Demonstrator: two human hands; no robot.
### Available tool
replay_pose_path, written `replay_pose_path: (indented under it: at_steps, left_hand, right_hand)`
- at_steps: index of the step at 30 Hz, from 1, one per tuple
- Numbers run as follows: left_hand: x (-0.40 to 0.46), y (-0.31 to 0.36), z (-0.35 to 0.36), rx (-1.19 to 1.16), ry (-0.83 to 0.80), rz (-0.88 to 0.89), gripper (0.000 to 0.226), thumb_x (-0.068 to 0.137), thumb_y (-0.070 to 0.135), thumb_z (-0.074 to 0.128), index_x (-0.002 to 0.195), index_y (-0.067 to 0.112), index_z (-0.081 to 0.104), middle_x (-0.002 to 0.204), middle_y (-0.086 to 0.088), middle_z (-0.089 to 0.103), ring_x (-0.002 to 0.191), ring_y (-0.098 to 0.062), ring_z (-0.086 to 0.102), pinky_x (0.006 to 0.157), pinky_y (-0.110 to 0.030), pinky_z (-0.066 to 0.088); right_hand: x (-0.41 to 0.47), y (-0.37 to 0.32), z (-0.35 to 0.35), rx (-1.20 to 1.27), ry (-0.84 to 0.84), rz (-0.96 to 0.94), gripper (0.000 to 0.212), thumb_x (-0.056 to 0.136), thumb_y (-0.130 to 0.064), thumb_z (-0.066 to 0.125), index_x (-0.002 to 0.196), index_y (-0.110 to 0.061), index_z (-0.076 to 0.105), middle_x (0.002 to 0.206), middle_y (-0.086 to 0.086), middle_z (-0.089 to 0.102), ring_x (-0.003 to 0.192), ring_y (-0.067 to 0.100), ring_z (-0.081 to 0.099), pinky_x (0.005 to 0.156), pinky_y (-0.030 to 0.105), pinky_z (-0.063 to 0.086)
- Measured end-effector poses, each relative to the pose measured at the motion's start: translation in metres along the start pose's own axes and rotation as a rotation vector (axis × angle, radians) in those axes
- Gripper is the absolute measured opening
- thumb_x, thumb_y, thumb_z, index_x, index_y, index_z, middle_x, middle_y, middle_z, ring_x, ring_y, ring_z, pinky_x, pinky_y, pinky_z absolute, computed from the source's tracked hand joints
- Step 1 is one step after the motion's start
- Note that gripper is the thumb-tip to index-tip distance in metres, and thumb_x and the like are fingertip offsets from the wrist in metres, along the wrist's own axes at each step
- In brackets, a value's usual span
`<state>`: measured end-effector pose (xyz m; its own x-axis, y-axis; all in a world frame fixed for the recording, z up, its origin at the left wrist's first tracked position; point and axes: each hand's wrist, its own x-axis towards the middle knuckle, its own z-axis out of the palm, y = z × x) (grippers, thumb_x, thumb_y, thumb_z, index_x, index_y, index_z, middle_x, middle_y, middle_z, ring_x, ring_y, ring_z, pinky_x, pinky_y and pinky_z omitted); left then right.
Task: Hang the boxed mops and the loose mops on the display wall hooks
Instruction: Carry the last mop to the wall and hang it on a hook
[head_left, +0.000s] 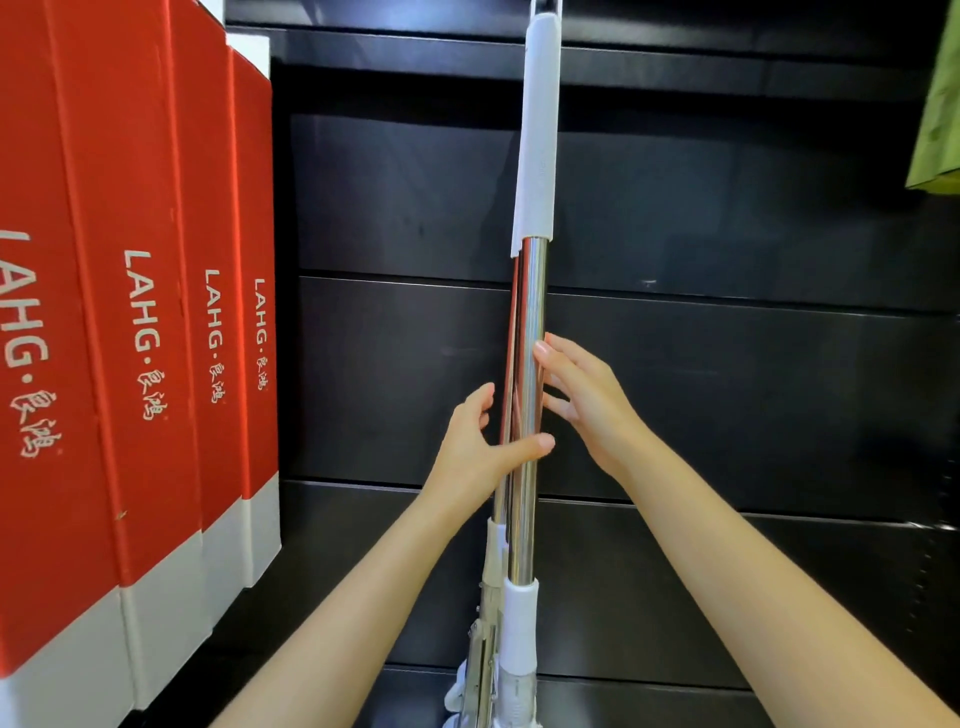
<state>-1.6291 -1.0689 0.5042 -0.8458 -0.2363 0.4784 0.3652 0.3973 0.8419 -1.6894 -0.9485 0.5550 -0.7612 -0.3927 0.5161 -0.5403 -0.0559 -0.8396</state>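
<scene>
Head cam: loose mops (529, 364) hang upright against the black display wall (727, 389), centre of frame. Two chrome poles show side by side, the front one with a long white grip sleeve (537, 135) up top; its tip reaches a hook (545, 6) at the top edge, mostly cut off by the frame. White collars & metal mop hardware (493, 649) sit low, near the bottom edge.

Left hand (478, 447) is at the poles from the left, thumb laid across the front of the chrome, fingers reaching behind: a loose hold, not a tight clench. Right hand (582, 400) comes from the right w/ fingers nearly straight, tips touching the front pole, gripping nothing.

Red boxed mops (145, 312), marked LAHG, hang in a row at far left. Green item (935, 114) at right edge.
</scene>
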Motion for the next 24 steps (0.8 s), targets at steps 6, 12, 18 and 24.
replay_pose_path:
  at_steps: [6,12,18,24]
  left_hand:
    - [-0.011,-0.022,0.013,-0.075,-0.177,-0.079,0.090,0.077,0.034,0.074,0.150,0.030,0.020,0.154,0.007,0.032,0.138,-0.012,0.034,0.110,-0.034,0.032]
    - [-0.010,-0.020,0.011,-0.036,-0.170,-0.059,0.080,0.081,0.033,0.071,0.147,0.033,0.026,0.148,0.009,0.040,0.132,-0.009,0.041,0.102,-0.027,0.036]
    - [-0.014,-0.021,0.015,-0.041,-0.136,-0.063,0.075,0.082,0.035,0.069,0.145,0.034,0.028,0.145,0.011,0.042,0.124,-0.004,0.043,0.100,-0.026,0.036]
    - [-0.017,-0.017,0.017,-0.032,-0.113,-0.073,0.076,0.082,0.037,0.069,0.146,0.032,0.029,0.147,0.009,0.042,0.132,-0.012,0.042,0.105,-0.033,0.037]
  right_hand:
    - [-0.003,0.001,0.004,0.016,0.016,-0.008,0.053,0.094,-0.036,0.052,0.144,-0.020,0.040,0.140,-0.002,0.050,0.128,0.013,0.047,0.106,0.036,0.041]
    - [-0.005,0.000,0.010,0.031,0.035,-0.010,0.055,0.094,-0.035,0.053,0.145,-0.021,0.038,0.141,-0.007,0.047,0.128,0.011,0.046,0.107,0.036,0.039]
    - [-0.009,0.001,0.013,0.035,0.029,-0.017,0.054,0.094,-0.036,0.052,0.145,-0.024,0.035,0.136,-0.012,0.047,0.119,0.005,0.045,0.102,0.030,0.040]
    - [-0.011,0.002,0.013,0.024,0.031,-0.005,0.057,0.094,-0.036,0.052,0.146,-0.023,0.033,0.144,-0.007,0.044,0.130,0.012,0.044,0.105,0.033,0.040]
